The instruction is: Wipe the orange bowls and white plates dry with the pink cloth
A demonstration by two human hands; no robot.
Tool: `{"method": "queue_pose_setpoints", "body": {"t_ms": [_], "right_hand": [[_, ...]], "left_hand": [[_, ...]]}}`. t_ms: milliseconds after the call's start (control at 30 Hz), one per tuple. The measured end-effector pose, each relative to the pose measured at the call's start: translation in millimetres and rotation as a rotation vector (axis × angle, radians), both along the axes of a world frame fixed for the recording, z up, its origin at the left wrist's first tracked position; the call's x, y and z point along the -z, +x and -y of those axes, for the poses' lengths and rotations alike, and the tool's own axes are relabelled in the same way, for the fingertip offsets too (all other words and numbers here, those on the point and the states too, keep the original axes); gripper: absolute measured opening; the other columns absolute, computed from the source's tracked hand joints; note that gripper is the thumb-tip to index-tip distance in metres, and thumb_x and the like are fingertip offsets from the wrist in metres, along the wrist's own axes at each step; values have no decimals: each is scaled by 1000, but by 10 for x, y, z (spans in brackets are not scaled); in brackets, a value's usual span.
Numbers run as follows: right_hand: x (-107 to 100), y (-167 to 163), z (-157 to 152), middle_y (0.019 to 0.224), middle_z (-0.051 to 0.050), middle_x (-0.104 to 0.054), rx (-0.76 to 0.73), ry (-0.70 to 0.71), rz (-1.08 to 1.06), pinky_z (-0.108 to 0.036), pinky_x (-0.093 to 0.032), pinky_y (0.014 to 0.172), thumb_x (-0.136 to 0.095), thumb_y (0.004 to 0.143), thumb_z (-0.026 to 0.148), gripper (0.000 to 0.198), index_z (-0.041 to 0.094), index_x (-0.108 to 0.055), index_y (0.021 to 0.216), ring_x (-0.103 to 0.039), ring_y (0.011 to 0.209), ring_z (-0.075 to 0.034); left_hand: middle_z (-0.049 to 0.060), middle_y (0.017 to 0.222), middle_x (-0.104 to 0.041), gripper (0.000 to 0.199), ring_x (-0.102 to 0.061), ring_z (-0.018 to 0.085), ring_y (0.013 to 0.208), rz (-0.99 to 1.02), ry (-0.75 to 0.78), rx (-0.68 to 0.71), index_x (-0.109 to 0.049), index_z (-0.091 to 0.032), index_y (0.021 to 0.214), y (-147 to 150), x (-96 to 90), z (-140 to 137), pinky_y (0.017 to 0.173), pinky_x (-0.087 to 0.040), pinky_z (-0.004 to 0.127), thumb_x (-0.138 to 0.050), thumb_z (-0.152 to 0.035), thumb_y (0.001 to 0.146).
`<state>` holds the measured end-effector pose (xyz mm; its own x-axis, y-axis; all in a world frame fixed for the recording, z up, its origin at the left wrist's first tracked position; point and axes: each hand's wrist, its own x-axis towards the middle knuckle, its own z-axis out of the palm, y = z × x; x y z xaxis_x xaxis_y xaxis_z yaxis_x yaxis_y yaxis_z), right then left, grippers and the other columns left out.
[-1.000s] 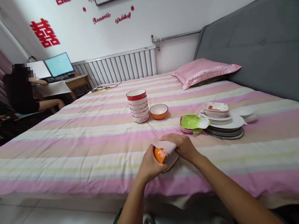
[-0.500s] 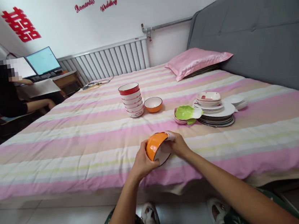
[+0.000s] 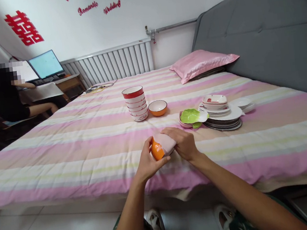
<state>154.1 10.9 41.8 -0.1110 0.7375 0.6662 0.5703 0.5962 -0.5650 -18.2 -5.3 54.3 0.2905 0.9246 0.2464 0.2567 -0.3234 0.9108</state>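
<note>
An orange bowl (image 3: 157, 151) is held tilted above the near side of the bed, its outside facing me. My left hand (image 3: 147, 164) grips it from the left, thumb along the lower edge. A pale pinkish cloth (image 3: 165, 143) lies over the bowl's outer side. My right hand (image 3: 183, 143) is closed on this cloth and presses it against the bowl. Farther back stand a tall stack of white bowls (image 3: 137, 107) with a red-banded one on top, and a second orange bowl (image 3: 158, 108), upright with its white inside showing.
Right of the bowls lie a green leaf-shaped dish (image 3: 191, 116), a stack of plates (image 3: 223, 123) and small white dishes (image 3: 241, 103). A pink pillow (image 3: 203, 63) rests by the grey headboard (image 3: 259, 42). At far left a person (image 3: 5, 96) sits facing monitors (image 3: 45, 64).
The bowl has turned so its outside faces me more and its white inside is hidden. My right hand has brought the cloth across the outer side.
</note>
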Motion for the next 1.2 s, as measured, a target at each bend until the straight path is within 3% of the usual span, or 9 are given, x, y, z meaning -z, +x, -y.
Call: {"method": "queue_pose_setpoints", "body": {"t_ms": [167,333,533,700,933,1200], "right_hand": [[-67,-94,19,113,-9,-69,-19,45,167,-40,-46,96,-50,85,11,31,22,-69,107,-62,107,-26],[-22,-116,-19,114,-7,-69,-37,39,182,-38,-46,95,-51,82,10,35,22,-68,109,-62,107,-24],[48,-52,-87,113,-5,-70,-33,-32,51,-34,-49,91,-46,73,4,46,22,-68,108,-63,105,-22],[224,6,-187,111,-2,-71,-36,-112,-107,-32,-50,90,-43,66,4,53,24,-67,108,-65,103,-20],[502,7,-285,100,-5,-74,-70,-229,-327,-33,-54,82,-45,65,10,45,19,-67,103,-68,92,-22],[557,0,-285,98,-5,-74,-100,-327,-437,-34,-55,79,-48,66,13,38,18,-68,99,-69,90,-23]], "left_hand": [[9,112,-58,62,-56,27,103,-95,41,-64,-47,-16,113,93,48,-87,89,-47,42,-75,-23,58],[5,104,-60,53,-58,25,94,-181,53,-106,-49,-18,107,80,38,-87,83,-49,41,-68,-15,57],[7,107,-60,63,-59,24,95,-230,27,-124,-45,-16,115,47,12,-64,84,-48,39,-64,-13,55],[10,113,-59,71,-58,28,104,-237,17,-142,-43,-15,119,17,66,-81,91,-47,41,-67,-15,53],[9,116,-58,70,-57,28,107,-230,-4,-139,-43,-19,120,3,81,-95,93,-46,43,-68,-16,55],[11,116,-58,69,-57,29,105,-206,-26,-133,-43,-16,120,-2,60,-89,91,-46,44,-68,-17,55]]}}
